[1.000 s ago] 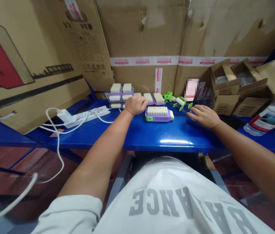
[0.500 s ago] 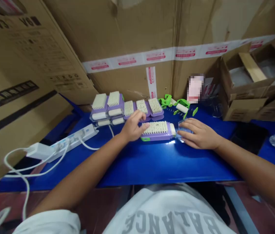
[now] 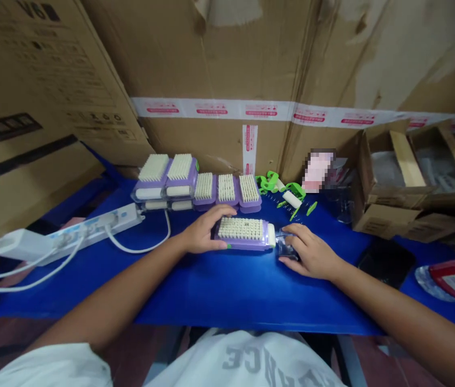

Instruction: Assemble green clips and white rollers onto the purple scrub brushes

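- The left hand (image 3: pixel 205 232) has moved off the bristles and now holds the left end of the brush (image 3: pixel 240 229).
- The right hand (image 3: pixel 312 251) now curls its fingers over the clear plastic piece (image 3: pixel 288 248), just beside the brush's right end.

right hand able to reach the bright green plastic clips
Probably yes: the right hand lies close to the bright green plastic clips with nothing tall between, though it may first need to release the clear plastic piece under its fingers.

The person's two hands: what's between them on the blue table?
The head view shows a purple brush with cream bristles between the left hand and the right hand, with a clear plastic piece at its end, under the right fingers.
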